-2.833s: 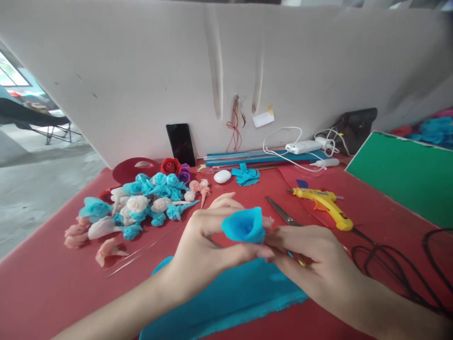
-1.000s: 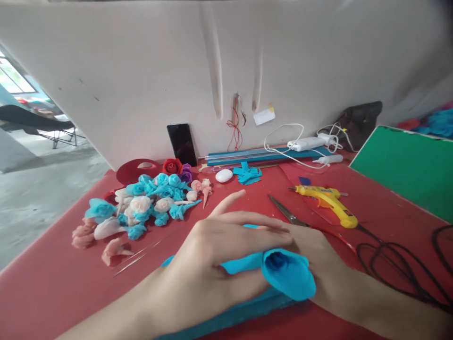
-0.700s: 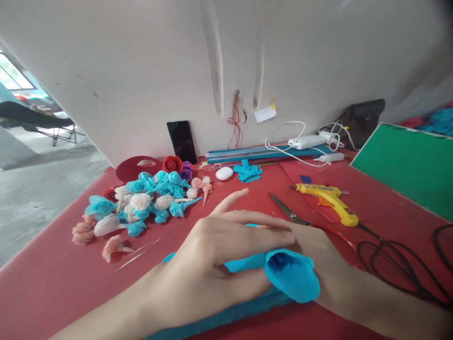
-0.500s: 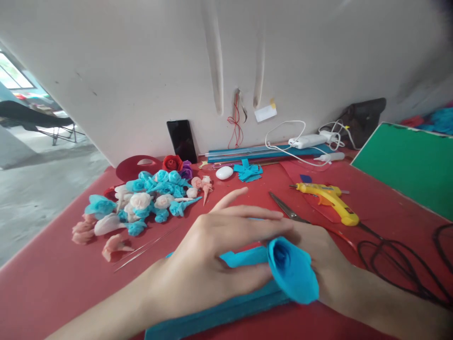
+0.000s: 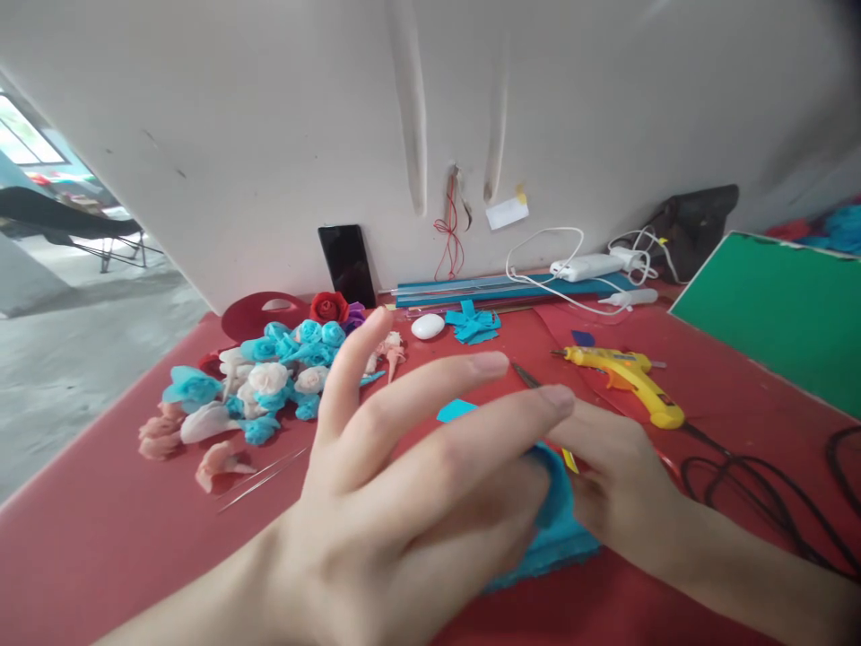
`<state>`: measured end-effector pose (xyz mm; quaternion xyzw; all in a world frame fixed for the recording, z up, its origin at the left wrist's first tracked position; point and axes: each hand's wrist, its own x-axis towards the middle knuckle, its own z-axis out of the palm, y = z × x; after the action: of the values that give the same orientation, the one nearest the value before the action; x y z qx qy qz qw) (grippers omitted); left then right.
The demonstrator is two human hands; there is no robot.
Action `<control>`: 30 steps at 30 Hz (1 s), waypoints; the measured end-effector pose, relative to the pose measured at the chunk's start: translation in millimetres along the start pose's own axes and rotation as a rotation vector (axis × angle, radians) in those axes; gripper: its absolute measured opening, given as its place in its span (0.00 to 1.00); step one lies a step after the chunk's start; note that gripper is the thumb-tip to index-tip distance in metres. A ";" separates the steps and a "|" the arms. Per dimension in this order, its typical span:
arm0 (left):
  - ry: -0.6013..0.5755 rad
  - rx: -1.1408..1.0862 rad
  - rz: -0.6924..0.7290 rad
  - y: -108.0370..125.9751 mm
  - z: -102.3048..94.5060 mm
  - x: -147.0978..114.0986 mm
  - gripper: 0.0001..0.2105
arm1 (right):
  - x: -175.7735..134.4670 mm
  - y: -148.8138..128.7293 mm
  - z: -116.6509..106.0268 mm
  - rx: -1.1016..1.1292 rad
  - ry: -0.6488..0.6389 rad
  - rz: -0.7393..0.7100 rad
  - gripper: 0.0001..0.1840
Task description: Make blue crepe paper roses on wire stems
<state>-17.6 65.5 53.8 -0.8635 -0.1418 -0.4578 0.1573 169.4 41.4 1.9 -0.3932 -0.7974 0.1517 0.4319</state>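
A blue paper flower (image 5: 560, 498) with a curled rim sits between my two hands in the middle of the view, partly hidden. My left hand (image 5: 410, 475) is seen from the back; some fingers stretch out while a bent finger presses on the flower's rim, its thumb hidden. On the right, my right hand (image 5: 609, 458) curls its fingers around the flower's far side. A small yellow strip (image 5: 569, 460) shows beside its fingers; I cannot tell what it is. Below lies folded blue crepe paper (image 5: 548, 558) on the red table. Scissors (image 5: 525, 375) are mostly covered behind my hands.
Blue, white and pink paper flowers (image 5: 267, 380) heap at left, near thin wires (image 5: 262, 480). A yellow glue gun (image 5: 629, 381) with a black cord (image 5: 740, 502) lies right. Behind are a phone (image 5: 348, 266), blue scraps (image 5: 473, 323) and a green board (image 5: 780, 314).
My left hand has turned and spread its fingers, covering more of the blue flower. The flower has tipped and shifted behind the fingers. A yellow strip now shows by my right hand.
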 end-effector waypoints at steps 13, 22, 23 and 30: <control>-0.105 0.007 -0.015 -8.8 -2.0 1.5 0.04 | 0.3 1.4 1.0 -0.024 0.034 0.038 0.07; -0.118 -0.159 -0.171 -19.7 2.4 3.2 0.16 | 0.1 15.0 7.2 0.126 0.011 0.141 0.08; -0.117 -0.190 -0.177 -23.6 1.9 3.9 0.12 | 0.2 16.8 8.1 0.159 0.018 0.165 0.08; -0.162 -0.337 -0.533 -49.2 0.7 -5.9 0.03 | 0.8 4.8 15.4 0.577 0.064 0.464 0.10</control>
<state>-39.5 109.9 55.5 -0.8435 -0.2972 -0.4296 -0.1252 159.1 46.7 -9.4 -0.4301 -0.5976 0.4516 0.5040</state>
